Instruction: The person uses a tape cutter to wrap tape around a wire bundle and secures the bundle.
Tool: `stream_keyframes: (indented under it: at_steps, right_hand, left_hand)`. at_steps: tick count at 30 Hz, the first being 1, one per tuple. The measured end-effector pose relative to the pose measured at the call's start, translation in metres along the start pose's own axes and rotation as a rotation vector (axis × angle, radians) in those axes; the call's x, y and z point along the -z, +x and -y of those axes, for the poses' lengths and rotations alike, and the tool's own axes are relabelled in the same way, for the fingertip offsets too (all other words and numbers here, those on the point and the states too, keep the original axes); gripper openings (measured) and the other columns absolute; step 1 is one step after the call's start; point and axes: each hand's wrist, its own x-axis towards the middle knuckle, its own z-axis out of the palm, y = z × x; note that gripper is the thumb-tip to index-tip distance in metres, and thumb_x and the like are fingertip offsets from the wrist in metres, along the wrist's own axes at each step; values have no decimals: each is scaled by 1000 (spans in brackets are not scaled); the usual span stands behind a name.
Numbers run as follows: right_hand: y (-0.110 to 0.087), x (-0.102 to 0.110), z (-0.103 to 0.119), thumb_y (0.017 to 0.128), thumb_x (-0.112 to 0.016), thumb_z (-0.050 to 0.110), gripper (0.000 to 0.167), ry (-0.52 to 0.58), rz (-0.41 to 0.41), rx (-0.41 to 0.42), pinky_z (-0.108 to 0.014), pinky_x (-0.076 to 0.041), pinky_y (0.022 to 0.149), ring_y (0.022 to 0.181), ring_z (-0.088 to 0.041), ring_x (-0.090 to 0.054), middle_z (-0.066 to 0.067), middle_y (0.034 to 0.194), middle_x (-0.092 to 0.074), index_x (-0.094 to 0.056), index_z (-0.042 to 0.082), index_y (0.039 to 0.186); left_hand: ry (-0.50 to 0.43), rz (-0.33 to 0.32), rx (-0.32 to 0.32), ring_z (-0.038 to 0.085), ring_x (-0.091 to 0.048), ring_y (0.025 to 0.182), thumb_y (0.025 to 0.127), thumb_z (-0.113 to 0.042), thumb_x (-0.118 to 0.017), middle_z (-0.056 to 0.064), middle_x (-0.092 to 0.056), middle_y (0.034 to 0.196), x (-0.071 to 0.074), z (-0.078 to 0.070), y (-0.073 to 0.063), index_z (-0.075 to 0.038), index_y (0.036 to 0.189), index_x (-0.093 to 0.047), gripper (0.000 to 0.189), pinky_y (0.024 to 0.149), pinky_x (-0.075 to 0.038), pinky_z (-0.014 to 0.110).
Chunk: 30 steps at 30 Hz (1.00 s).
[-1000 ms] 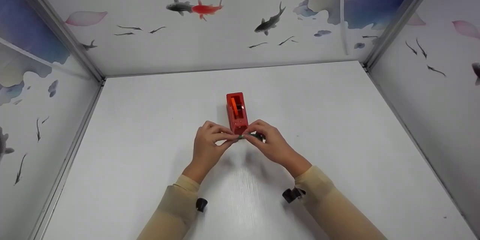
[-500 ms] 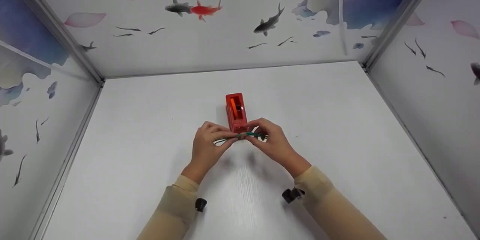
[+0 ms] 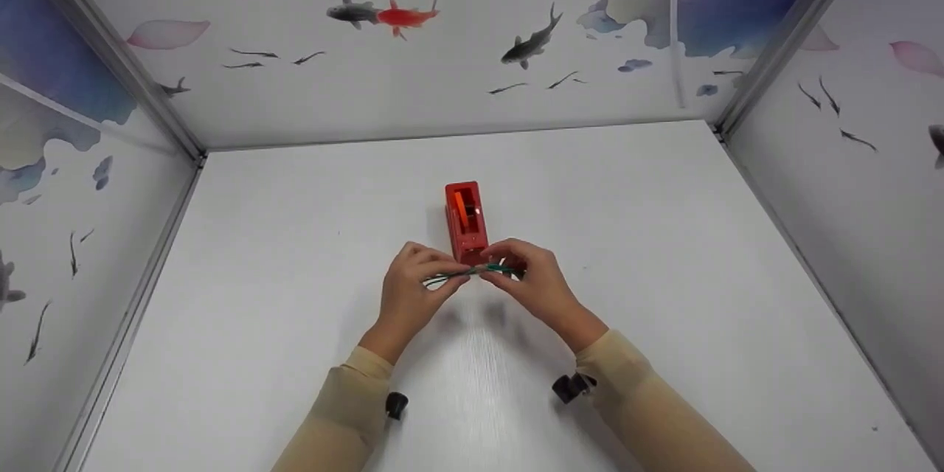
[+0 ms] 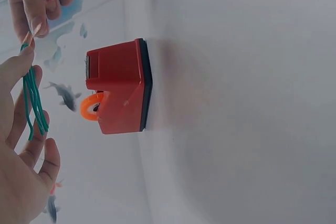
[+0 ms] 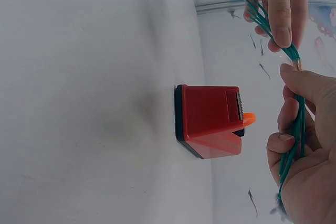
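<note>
My left hand (image 3: 413, 280) pinches a bundle of thin green wires (image 4: 35, 98) between thumb and fingers, just in front of a red tape dispenser (image 3: 466, 221). My right hand (image 3: 535, 276) pinches green wires (image 5: 298, 119) too, its fingertips close to the left ones. Between the two hands a short copper-coloured stretch (image 5: 297, 64) shows, partly covered by the thumbs. On the left-hand side the wire ends fan out loose past the fingers. The dispenser has an orange ring (image 4: 92, 106) inside and a toothed cutter (image 5: 239, 106); neither hand clearly touches it.
A white table (image 3: 258, 310) lies under the hands, closed in by a back wall (image 3: 442, 88) and side walls printed with fish and petals. Small black devices (image 3: 396, 405) sit at both wrists.
Both hands stay almost in place. More of the green wires shows than a second ago: strands now appear under the left fingers and along the right fingertips.
</note>
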Motion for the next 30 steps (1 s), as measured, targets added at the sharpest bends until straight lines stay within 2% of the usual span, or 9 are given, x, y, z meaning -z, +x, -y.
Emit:
stream_keyframes:
  at_steps: [11, 22, 30]
  right_hand:
    - [-2, -1, -1, 88, -84, 28, 30, 8, 0, -8, -24, -55, 71, 79, -15, -59, 7, 104, -74, -74, 23, 116]
    - [-4, -2, -1, 91, -80, 33, 24, -18, -9, -41, -25, -55, 71, 80, -15, -59, 11, 99, -72, -75, 25, 113]
    - [-4, 0, -3, 94, -77, 34, 25, 39, 7, -62, -26, -57, 76, 83, -16, -63, 9, 103, -73, -73, 22, 116]
  left_hand:
    - [8, 21, 20, 11, -54, 97, 85, -31, -87, -9, -76, 99, -1, -1, -1, -25, 103, -84, 19, 83, -51, 31]
    - [12, 24, 22, 10, -54, 97, 85, -30, -87, -9, -76, 98, -2, -2, -3, -25, 104, -84, 20, 83, -51, 31]
    - [7, 14, 6, 12, -56, 95, 85, -29, -87, -8, -76, 96, -3, 1, -3, -23, 103, -84, 19, 81, -53, 31]
